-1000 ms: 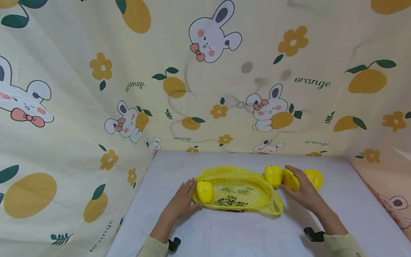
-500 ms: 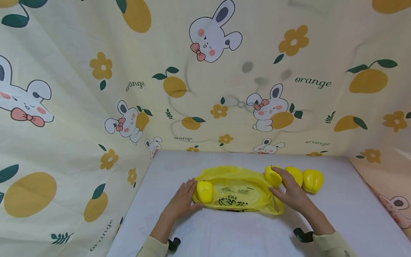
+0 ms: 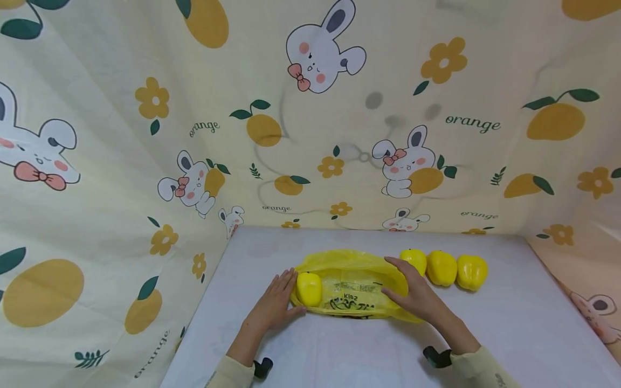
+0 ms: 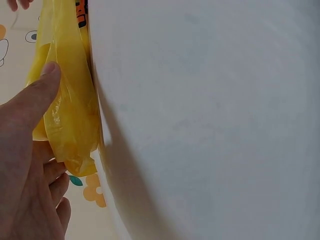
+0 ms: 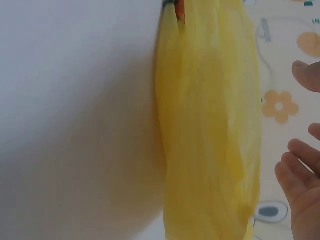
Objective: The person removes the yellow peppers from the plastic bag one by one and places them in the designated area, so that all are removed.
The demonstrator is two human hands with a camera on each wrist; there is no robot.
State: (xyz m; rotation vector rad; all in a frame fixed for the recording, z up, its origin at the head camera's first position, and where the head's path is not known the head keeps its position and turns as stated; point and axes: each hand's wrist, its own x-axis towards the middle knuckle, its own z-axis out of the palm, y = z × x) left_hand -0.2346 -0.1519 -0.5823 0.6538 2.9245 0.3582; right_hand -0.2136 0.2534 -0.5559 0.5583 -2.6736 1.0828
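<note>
A yellow plastic bag (image 3: 359, 288) with dark print lies on the table, its mouth spread wide. Inside its left end sits a yellow bell pepper (image 3: 309, 290). My left hand (image 3: 273, 304) rests against that end, fingers straight along the side and thumb at the near corner. In the left wrist view the thumb (image 4: 42, 95) touches the bag's film. Over the bag's right end is my right hand (image 3: 414, 291), thumb and fingers apart and nothing between them. Behind it stand three more yellow bell peppers in a row: left (image 3: 414, 260), middle (image 3: 441, 268) and right (image 3: 472, 272).
The white table (image 3: 339, 350) reaches back to a cream curtain (image 3: 310, 161) printed with rabbits, oranges and flowers. The curtain also rises along the left and right sides. A dark wrist camera (image 3: 436, 357) sits at the right sleeve, another (image 3: 263, 368) at the left.
My right hand has moved left, from the middle pepper past the left one to the bag's right end. The left hand, the bag and its pepper have stayed put.
</note>
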